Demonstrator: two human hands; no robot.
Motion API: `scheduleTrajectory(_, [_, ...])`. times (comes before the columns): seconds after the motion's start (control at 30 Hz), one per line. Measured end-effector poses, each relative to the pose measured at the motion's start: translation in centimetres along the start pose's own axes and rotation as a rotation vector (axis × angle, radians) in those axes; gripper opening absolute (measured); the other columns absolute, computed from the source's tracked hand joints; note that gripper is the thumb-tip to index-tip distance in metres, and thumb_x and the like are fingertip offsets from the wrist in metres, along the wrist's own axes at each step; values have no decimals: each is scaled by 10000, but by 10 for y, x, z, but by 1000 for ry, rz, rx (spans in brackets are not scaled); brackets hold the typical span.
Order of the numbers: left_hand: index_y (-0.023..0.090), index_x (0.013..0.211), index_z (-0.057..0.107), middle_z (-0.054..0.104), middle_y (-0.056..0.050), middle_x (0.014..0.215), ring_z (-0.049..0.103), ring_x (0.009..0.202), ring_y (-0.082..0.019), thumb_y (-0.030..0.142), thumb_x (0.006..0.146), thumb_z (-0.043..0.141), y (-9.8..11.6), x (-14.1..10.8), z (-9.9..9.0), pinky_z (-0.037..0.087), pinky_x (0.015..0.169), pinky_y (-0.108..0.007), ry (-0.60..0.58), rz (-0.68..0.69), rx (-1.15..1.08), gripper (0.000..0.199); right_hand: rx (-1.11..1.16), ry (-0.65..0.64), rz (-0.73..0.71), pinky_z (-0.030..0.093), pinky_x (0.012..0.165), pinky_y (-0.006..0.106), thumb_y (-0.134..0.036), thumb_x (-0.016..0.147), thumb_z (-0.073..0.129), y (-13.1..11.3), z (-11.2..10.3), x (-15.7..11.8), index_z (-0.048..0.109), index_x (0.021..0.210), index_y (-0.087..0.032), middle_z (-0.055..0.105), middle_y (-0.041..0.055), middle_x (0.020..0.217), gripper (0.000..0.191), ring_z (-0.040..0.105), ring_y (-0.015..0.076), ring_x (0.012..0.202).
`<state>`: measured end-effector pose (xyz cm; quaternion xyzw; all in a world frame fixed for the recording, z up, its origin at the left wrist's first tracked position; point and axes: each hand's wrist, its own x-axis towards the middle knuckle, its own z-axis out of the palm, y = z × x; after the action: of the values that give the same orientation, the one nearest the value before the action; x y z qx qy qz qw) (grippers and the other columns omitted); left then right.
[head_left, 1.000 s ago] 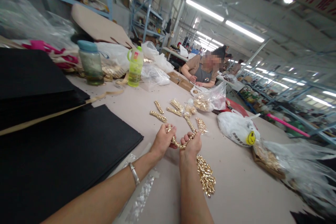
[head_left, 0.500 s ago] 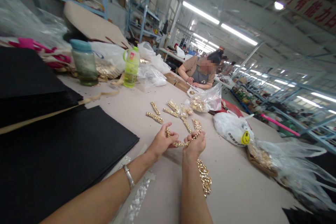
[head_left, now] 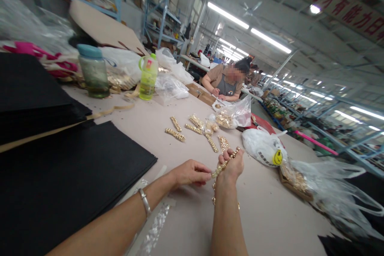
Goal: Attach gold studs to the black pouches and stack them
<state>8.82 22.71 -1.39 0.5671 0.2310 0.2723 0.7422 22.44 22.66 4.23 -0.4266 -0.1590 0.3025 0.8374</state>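
My right hand (head_left: 232, 167) is closed around a gold chain (head_left: 225, 163), which runs slantwise across the fingers and sticks out past the top of the fist. At the chain's lower left end, the fingertips of my left hand (head_left: 192, 173) are pinched together on it. More gold links show at both sides of my right wrist; the forearm hides the rest. Just beyond my hands, several short coiled gold chains (head_left: 175, 135) lie on the table (head_left: 267, 212), some bundled in clear wrap (head_left: 208, 128). Another flat gold chain piece (head_left: 223, 143) lies right behind my right fist.
Black sheets (head_left: 75, 176) are stacked at left. Behind them stand a blue-lidded bottle (head_left: 93, 74) and a green bottle (head_left: 148, 78). A white bag (head_left: 262, 146) and an open plastic bag of gold parts (head_left: 297, 180) lie at right. A person (head_left: 225, 80) sits across the table.
My left hand has turned palm down and moved lower, to the chain's end. My right hand has shifted slightly right, and the chain now lies across its fist. The links hanging below are mostly hidden now.
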Motion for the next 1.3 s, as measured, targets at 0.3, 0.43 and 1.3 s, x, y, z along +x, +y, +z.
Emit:
scheduleTrajectory(0.3, [181,756,525,592,30,607,564,548,-135,515,849,552,9,-7,11,438,558,-256,-13,105,189,347,-52,-85,12,248,272,139,-491,827,535,5,13,-20,398,793,-226,450,-112,575,300,351,30,326])
scheduleTrajectory(0.43, [193,715,506,494,71,532,471,447,-107,479,877,533,13,-13,10,339,481,-241,58,149,263,330,-38,-118,90,229,272,126,-491,836,531,10,14,-21,388,773,-223,416,-122,551,311,315,23,318])
scheduleTrajectory(1.3, [136,798,600,476,46,508,314,319,-36,377,955,466,49,-12,-49,194,311,-136,263,337,-871,318,-1173,-595,-293,318,1047,397,-239,723,634,85,1,33,687,1064,-164,672,130,1106,353,535,275,1145])
